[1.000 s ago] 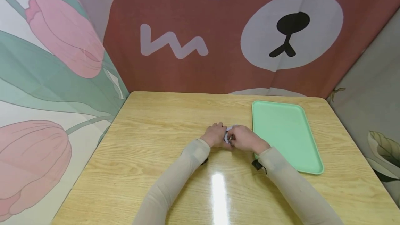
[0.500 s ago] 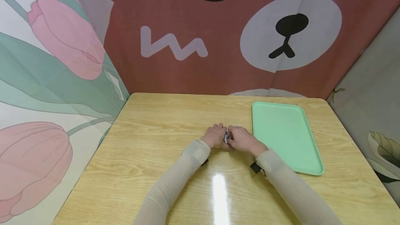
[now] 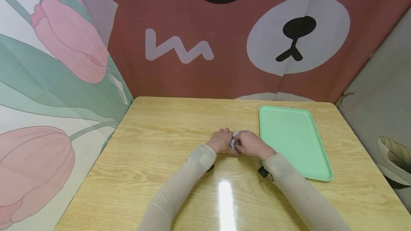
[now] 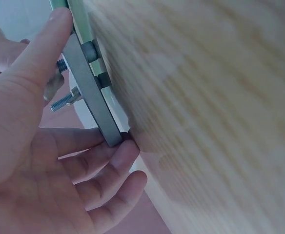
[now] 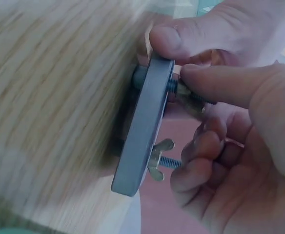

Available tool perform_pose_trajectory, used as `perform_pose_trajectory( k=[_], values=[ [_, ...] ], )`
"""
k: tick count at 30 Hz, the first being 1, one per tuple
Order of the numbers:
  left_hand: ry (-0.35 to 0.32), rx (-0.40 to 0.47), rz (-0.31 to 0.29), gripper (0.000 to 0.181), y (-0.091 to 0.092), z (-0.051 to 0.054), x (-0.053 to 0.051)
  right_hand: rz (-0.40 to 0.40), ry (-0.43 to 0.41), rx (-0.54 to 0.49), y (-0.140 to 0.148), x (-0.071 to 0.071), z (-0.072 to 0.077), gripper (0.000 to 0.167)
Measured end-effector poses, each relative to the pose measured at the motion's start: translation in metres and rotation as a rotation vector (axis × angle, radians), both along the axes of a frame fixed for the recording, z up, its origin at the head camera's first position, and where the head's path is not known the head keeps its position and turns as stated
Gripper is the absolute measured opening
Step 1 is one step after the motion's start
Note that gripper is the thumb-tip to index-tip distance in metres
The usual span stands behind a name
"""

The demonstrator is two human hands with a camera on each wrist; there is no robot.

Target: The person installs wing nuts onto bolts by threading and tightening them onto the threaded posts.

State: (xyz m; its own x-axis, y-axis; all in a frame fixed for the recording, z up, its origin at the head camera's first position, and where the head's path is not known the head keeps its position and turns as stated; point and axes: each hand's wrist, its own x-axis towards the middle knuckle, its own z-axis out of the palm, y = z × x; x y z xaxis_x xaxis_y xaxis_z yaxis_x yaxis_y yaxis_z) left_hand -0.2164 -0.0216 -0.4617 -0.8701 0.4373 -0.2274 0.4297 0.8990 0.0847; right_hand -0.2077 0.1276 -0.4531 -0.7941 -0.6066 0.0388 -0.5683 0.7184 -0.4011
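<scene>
Both hands meet over a flat grey plate (image 3: 233, 140) near the table's middle. Bolts pass through it, with their heads on the table side, and metal wing nuts sit on the threaded ends. My left hand (image 3: 221, 140) holds the plate by its edges, thumb at one end and fingertips at the other. In the right wrist view, my right hand (image 5: 245, 131) has thumb and fingers around one wing nut (image 5: 190, 100), which they partly hide. The other wing nut (image 5: 158, 160) is in plain sight on its bolt, beside the curled fingers.
A light green tray (image 3: 293, 143) lies on the wooden table (image 3: 154, 134) just right of the hands. Printed cloth (image 3: 192, 81) hangs behind and at both sides of the table.
Half a second ago the right hand covered more of the plate; its fingers have since shifted slightly right and more of the plate shows. The left hand stays in place.
</scene>
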Motion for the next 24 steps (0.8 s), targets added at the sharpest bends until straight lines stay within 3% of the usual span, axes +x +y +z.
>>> perform_pose_trajectory(
  k=[4,7,12,18,24],
  values=[
    [0.009,0.001,0.013,0.076,0.001,-0.001,0.0,-0.044,0.021,0.028,-0.003,0.0,-0.004,0.019],
    [0.014,0.001,0.015,0.076,0.001,-0.001,-0.001,-0.065,0.005,0.029,-0.004,0.002,-0.006,0.013],
    [0.002,0.011,0.015,0.073,0.0,-0.001,-0.001,-0.034,-0.019,0.003,-0.004,0.005,-0.005,0.003],
    [0.007,0.009,0.01,0.076,0.0,0.0,0.0,-0.019,-0.097,0.0,-0.001,0.005,0.002,0.014],
    [0.008,0.016,0.0,0.078,0.0,0.0,0.001,-0.009,-0.024,0.03,0.0,0.004,0.006,0.007]
  ],
)
